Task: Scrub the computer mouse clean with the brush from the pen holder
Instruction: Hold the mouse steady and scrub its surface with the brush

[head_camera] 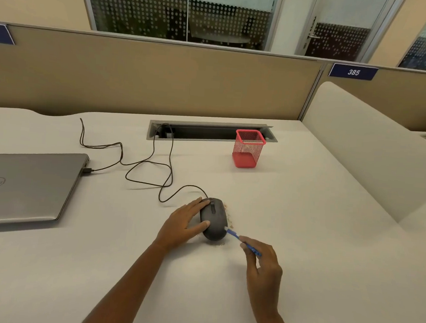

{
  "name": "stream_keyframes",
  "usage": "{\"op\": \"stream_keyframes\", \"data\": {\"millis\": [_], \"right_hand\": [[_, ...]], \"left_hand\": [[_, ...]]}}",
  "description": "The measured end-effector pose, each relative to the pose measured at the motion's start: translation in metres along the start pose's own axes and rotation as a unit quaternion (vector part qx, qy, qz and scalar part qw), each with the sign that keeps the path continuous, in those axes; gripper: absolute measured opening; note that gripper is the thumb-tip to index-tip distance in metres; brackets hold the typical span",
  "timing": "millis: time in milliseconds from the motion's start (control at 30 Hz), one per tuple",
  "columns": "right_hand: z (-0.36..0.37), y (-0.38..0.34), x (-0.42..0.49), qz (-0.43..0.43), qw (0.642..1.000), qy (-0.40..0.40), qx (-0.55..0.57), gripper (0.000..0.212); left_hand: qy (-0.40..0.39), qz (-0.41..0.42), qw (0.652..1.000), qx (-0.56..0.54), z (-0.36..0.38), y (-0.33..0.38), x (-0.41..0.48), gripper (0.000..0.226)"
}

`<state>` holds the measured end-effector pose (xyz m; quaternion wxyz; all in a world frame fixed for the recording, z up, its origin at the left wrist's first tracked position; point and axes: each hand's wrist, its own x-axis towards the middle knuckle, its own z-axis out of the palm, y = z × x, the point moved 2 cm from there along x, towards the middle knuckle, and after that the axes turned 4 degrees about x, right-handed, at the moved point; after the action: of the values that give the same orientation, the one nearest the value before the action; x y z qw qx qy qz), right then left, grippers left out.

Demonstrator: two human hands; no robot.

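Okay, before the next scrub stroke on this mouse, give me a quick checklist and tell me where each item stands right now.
1. Mouse held steady: ok, the left hand rests against its left side, thumb on its rear.
2. Brush gripped: ok, the right hand pinches the blue handle.
3. Bristles on the mouse: ok, the white tip meets its right rear edge.
4. Cable out of the stroke path: ok, it trails away from the front of the mouse toward the laptop.
5. Crumbs gone: not ok, specks lie on the desk beside the mouse's right side.
6. Mouse surface clean: cannot tell, too dark to judge.
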<state>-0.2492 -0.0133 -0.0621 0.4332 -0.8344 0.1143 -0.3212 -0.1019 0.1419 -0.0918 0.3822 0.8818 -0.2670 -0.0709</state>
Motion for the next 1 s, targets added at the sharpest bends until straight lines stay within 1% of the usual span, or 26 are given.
{"op": "stream_keyframes", "data": {"millis": [67,167,267,300,333,400,433,467,500,567,667,733,800,900,1000], "right_hand": [[0.002,0.005,0.001,0.011,1.0,-0.003,0.013,0.02],[0.006,0.0,-0.01,-0.013,0.999,-0.01,0.027,0.015],[0.005,-0.009,-0.025,-0.023,0.997,-0.051,0.048,0.056],[0.004,-0.009,-0.023,-0.026,0.997,-0.051,0.053,0.058],[0.002,-0.011,-0.017,-0.026,0.997,-0.043,0.063,0.05],[0.0,-0.007,0.005,-0.01,0.997,0.006,0.071,0.015],[0.0,-0.007,0.02,0.002,0.997,0.021,0.074,0.009],[0.002,-0.006,0.036,0.009,0.997,0.018,0.078,0.015],[0.005,-0.006,0.053,0.011,0.996,-0.001,0.084,0.016],[0.014,-0.01,0.083,0.012,0.996,-0.055,0.076,0.012],[0.032,-0.013,0.119,0.014,0.99,-0.135,0.031,0.019],[0.045,-0.016,0.133,0.031,0.981,-0.193,-0.002,0.022],[0.053,-0.018,0.142,0.042,0.97,-0.24,-0.013,0.023],[0.051,-0.019,0.145,0.05,0.961,-0.27,-0.031,0.023],[0.035,-0.017,0.138,0.047,0.961,-0.269,-0.039,0.023]], "left_hand": [[0.003,0.0,1.0,-0.006,0.0,0.0,0.0,0.07],[0.005,0.004,1.0,-0.004,0.0,0.001,0.0,0.064],[0.001,0.002,1.0,0.003,0.001,0.001,0.0,0.061],[0.002,0.002,1.0,0.004,0.001,0.001,0.0,0.061],[0.004,0.002,1.0,0.003,0.0,0.001,0.0,0.061],[0.007,0.003,1.0,-0.003,0.0,0.002,0.0,0.062],[0.009,0.004,1.0,-0.007,-0.001,0.002,-0.001,0.064],[0.011,0.004,1.0,-0.01,-0.001,0.003,-0.001,0.065],[0.015,-0.001,1.0,-0.013,-0.001,0.003,-0.002,0.066],[0.021,-0.015,1.0,-0.017,-0.002,0.004,-0.002,0.067],[0.026,-0.028,0.999,-0.019,-0.001,0.003,-0.003,0.07],[0.023,-0.03,0.999,-0.016,-0.001,0.003,-0.002,0.071],[0.021,-0.031,0.999,-0.015,-0.001,0.003,-0.002,0.071],[0.021,-0.033,0.999,-0.015,-0.001,0.003,-0.002,0.071],[0.021,-0.035,0.999,-0.015,-0.001,0.002,-0.002,0.072]]}}
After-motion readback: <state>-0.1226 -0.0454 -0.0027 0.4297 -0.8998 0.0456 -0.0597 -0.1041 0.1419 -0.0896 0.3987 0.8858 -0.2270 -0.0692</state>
